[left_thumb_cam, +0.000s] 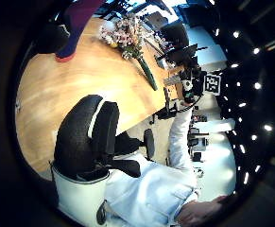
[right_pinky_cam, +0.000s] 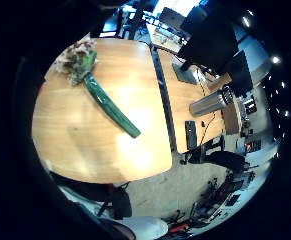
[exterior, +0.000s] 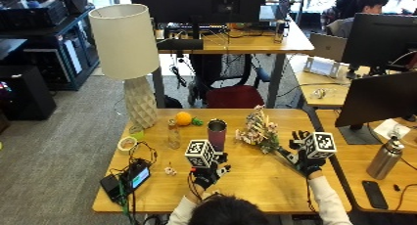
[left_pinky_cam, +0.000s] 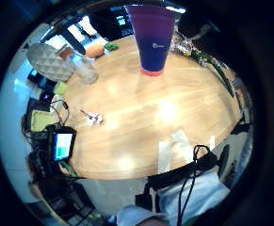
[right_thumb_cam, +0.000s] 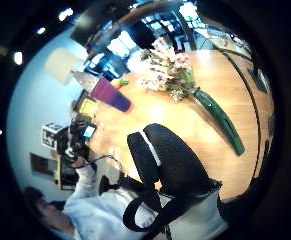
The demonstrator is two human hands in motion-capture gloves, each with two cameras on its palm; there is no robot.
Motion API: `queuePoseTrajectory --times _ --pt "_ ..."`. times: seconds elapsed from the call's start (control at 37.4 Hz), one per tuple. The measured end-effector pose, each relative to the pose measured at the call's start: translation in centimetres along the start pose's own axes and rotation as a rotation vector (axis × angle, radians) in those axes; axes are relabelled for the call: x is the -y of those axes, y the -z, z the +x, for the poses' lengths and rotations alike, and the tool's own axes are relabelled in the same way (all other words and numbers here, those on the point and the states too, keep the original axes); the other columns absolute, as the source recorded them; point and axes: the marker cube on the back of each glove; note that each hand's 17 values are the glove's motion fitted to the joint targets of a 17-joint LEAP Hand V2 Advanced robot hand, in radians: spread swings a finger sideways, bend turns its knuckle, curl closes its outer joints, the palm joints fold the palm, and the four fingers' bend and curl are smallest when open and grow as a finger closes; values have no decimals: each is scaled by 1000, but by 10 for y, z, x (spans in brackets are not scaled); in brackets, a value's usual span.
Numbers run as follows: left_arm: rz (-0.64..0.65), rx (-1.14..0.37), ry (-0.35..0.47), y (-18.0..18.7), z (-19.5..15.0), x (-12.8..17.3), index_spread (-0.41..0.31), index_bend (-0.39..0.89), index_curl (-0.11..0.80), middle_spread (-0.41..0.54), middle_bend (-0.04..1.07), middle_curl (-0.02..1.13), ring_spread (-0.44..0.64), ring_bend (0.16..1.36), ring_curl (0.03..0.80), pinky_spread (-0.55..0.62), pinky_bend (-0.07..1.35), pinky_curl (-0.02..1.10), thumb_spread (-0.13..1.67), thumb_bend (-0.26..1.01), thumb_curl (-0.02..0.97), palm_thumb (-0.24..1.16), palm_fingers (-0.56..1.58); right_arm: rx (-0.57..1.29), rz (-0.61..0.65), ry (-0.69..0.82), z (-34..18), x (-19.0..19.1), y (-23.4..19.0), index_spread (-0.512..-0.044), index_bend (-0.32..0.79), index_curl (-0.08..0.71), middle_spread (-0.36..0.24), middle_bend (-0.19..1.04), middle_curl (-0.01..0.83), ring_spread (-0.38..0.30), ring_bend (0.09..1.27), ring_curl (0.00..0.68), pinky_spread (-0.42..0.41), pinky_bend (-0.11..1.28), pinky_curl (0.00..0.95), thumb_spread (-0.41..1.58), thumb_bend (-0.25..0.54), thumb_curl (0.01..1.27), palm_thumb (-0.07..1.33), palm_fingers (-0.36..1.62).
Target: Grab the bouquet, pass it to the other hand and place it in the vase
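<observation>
The bouquet of pale pink flowers with a green wrapped stem lies flat on the wooden table, right of centre. A dark purple vase stands upright just to its left. My right hand hovers over the stem's near end with fingers spread and holds nothing. The right palm views show the bouquet lying free on the wood. My left hand is above the table's front middle, in front of the vase, with relaxed fingers and nothing in it.
A white lamp stands at the back left, with an orange and a clear glass bottle beside it. A tape roll and a small screen device with cables sit at the left edge. A small trinket lies left of my left hand.
</observation>
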Motion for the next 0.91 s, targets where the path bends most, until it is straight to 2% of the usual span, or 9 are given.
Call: queuePoseTrajectory --times 0.03,0.16,0.35,0.48,0.64,0.78,0.91 --pt "-3 3 1 1 1 -2 -63 412 107 -19 260 74 11 374 72 124 191 37 438 151 49 240 688 4 1 2 -2 -1 1 -187 182 49 -23 279 70 60 231 37 140 386 83 423 165 55 273 432" --pt "-22 9 0 2 11 -5 -98 427 191 -28 245 176 17 392 168 191 173 112 746 155 85 275 651 43 1 39 -17 -8 6 -280 164 123 -34 291 134 97 235 97 215 409 162 717 152 87 299 392" --pt "-20 19 -15 4 21 5 -119 417 258 -34 217 236 21 385 212 235 162 147 974 131 126 290 634 53 -74 79 -38 -15 12 -332 161 177 -41 285 189 122 247 136 265 396 205 937 115 122 310 399" --pt "-12 44 -30 11 29 22 -122 402 292 -36 196 263 22 378 229 251 161 162 1059 108 150 296 630 30 -123 55 -43 -9 28 -345 145 197 -43 283 222 131 270 161 281 390 225 1021 85 141 314 413" --pt "12 82 -59 27 48 26 -124 371 321 -33 176 286 30 379 251 259 166 180 1111 65 170 281 607 -20 -222 -32 -30 9 49 -347 111 199 -30 279 252 143 324 196 290 408 252 1076 53 163 325 442" --pt "37 95 -84 25 57 32 -121 338 338 -25 171 299 41 379 264 263 174 196 1130 33 186 273 579 -39 -285 -104 -13 29 60 -323 61 178 -1 274 273 153 393 229 297 466 281 1096 31 183 344 459" --pt "63 108 -96 26 63 33 -118 318 356 -19 161 306 61 372 272 266 179 211 1134 0 199 266 559 -44 -313 -200 9 48 58 -292 58 163 23 278 293 163 442 258 305 507 306 1100 3 199 351 442"
